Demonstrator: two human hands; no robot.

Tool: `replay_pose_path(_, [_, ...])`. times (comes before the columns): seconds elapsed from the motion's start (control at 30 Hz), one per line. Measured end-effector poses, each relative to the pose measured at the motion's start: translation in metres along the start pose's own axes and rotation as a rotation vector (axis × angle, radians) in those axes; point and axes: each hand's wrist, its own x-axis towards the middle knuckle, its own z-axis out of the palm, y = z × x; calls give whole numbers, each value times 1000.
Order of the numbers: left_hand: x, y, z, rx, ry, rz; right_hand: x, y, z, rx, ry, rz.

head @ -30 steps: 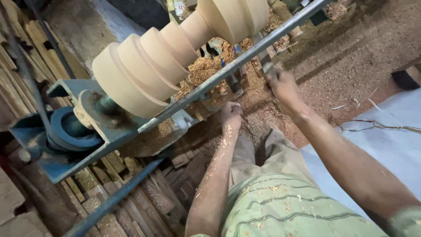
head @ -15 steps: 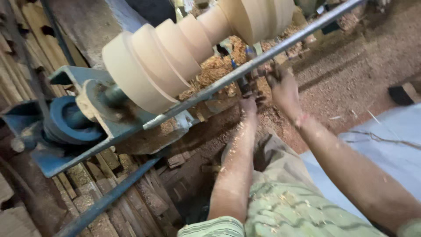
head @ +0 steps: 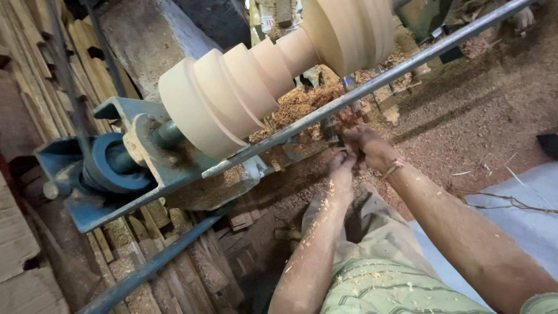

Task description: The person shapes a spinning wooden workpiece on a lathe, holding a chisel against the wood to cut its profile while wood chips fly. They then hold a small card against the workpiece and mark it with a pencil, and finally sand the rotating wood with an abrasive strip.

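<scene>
Steel bar (head: 372, 87) crosses before stepped wood turning (head: 232, 93), above both hands (head: 354, 154).

Both hands, left (head: 342, 166) and right (head: 372, 148), together beneath steel rail (head: 372, 87) beside stepped wooden workpiece (head: 232, 93).

Single head-worn view, looking steeply down and forward, tilted. Close on the pale stepped wooden workpiece (head: 256, 87) in the blue metal lathe frame (head: 116, 174). Own forearms enter from bottom right, sawdust-strewn dirt floor (head: 482, 104) beyond.
</scene>
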Motion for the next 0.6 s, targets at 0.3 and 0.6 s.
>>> replay_pose_path(0.3, [-53,10,-102,575,-142,-17,-26,44,-22,-262,30,22])
replay_pose_path(0.6, [-57,9,-89,584,-141,71,-113,150,-98,-387,252,-4])
